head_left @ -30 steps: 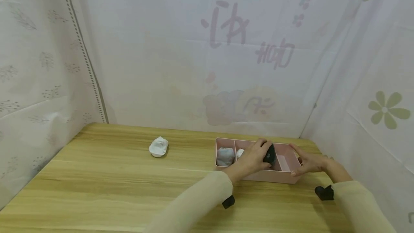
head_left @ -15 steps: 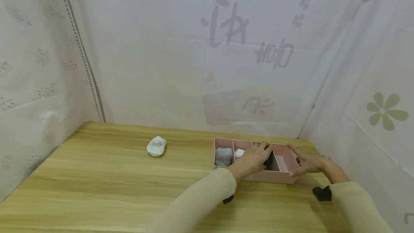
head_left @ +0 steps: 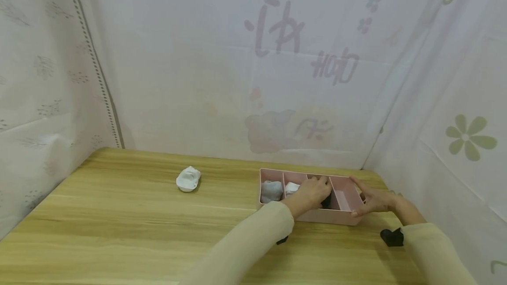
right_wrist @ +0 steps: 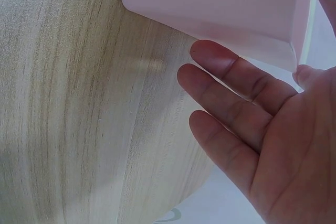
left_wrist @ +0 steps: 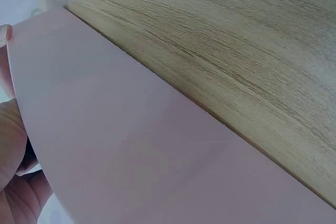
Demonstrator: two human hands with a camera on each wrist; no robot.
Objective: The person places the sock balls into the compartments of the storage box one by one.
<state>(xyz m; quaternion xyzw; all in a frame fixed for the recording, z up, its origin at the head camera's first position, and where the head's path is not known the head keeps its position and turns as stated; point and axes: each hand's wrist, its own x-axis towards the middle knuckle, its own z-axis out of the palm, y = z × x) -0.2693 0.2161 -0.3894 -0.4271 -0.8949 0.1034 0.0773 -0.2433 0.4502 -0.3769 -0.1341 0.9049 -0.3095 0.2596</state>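
A long pink divided box (head_left: 325, 217) stands toward the back right of the table. My left hand (head_left: 310, 193) reaches down into its third compartment from the left, fingers bent around a black rolled-up sock (head_left: 327, 201), most of which is hidden. At the right end my right hand (head_left: 376, 200) grips the box between thumb and index finger; in the right wrist view its other fingers (right_wrist: 226, 103) extend loosely beside the box wall. A grey sock bundle (head_left: 271, 191) lies in the leftmost compartment, a white one (head_left: 292, 188) in the second. The rightmost compartment holds nothing.
Another white sock bundle (head_left: 188, 179) lies on the wooden table (head_left: 119, 219), well left of the box. Patterned white curtains (head_left: 190, 78) stand behind the table and on both sides. A black wrist mount (head_left: 392, 237) hangs below the right sleeve.
My left hand has lowered the black sock deeper into the third compartment, so less of it shows. My right hand keeps its hold on the box end. The view has shifted slightly.
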